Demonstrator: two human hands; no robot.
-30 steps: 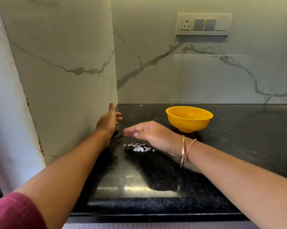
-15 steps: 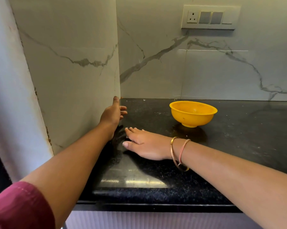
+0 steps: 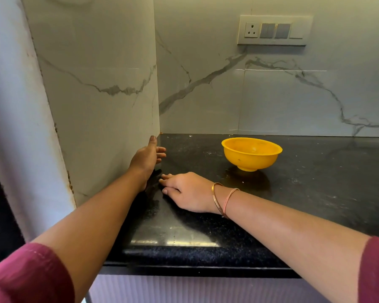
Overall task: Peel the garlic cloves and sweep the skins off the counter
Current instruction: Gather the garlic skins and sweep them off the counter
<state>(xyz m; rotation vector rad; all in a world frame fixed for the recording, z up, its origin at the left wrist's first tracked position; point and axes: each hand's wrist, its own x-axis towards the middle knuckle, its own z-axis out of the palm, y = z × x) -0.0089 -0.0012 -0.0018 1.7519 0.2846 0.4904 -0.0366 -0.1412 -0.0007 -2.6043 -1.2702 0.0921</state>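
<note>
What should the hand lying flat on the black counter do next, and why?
Probably slide the right hand a little left across the counter, toward the left hand held by the side wall. It lies flat, fingertips nearly reaching the left hand, and no skins show on the counter, so they may be under its palm.

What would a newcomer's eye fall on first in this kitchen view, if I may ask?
Most likely the bright yellow bowl, standing on the black counter toward the back. Next, the right hand lies flat on the counter near its left edge, and the left hand is held upright beside the marble side wall.
</note>
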